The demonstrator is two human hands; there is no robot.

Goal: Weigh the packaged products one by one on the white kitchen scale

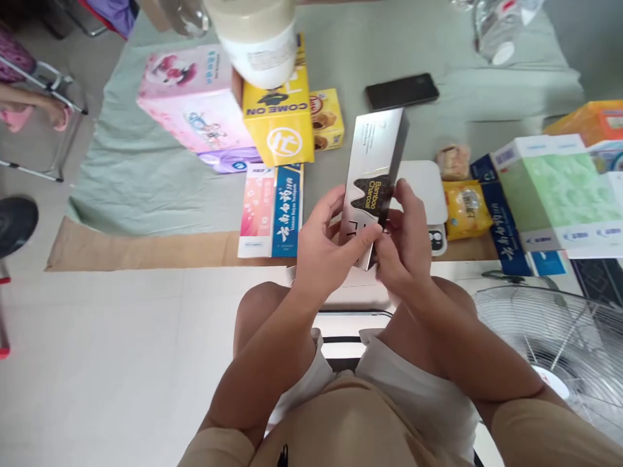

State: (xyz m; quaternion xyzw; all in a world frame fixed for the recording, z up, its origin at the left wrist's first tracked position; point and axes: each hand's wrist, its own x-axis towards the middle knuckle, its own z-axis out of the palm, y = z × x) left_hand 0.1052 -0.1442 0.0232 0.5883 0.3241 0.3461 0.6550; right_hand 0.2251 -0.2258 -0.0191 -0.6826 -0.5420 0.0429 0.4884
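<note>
A silver and black box (368,162) marked "Bamboo Charcoal" is held between my two hands above the table's near edge, its long side tilted away from me. My left hand (325,243) grips its left side, with the thumb lying across the lower front. On the lower right side, my right hand (403,240) has its fingers closed around the edge. Left of the hands lie a blue toothpaste box (288,211) and a pink and white box (256,214). Behind my right hand is a white case (423,185), partly covered.
A pink box (195,97), a yellow "COME ON" box (280,120) and a white tub (263,45) stand at left. A black phone (402,92) lies farther back. Rightward are a yellow packet (466,209) and a green tissue pack (559,188). A fan (549,344) stands at lower right.
</note>
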